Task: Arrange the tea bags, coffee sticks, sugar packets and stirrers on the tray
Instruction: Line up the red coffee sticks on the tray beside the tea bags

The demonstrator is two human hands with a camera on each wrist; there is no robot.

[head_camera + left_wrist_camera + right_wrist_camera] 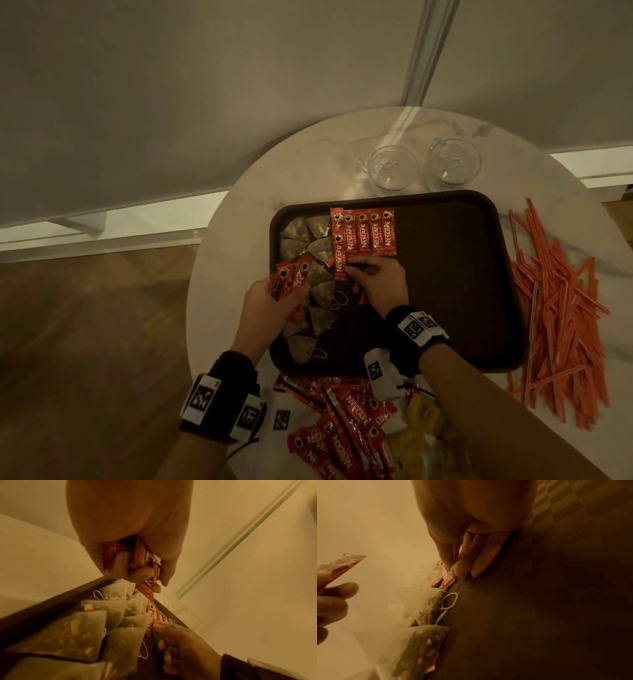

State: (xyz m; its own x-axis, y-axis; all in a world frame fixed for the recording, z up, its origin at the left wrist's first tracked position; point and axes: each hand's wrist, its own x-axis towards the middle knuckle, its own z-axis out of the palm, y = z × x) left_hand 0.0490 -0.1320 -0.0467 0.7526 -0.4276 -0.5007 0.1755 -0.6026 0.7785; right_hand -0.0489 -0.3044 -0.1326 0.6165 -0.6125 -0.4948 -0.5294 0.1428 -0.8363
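Five red coffee sticks point(371, 232) in row at tray point(445, 274) upper centre; sixth point(339, 255) pinched by right hand point(378, 282). Left hand point(270, 301) clutches stick bundle point(291, 279) over pyramid tea bags point(317, 274), frame centre-left. Round marble table point(233, 274); wood floor point(85, 325) left.

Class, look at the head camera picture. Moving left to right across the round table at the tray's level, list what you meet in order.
Tea bags → row of coffee sticks → bare tray floor → pile of orange stirrers.
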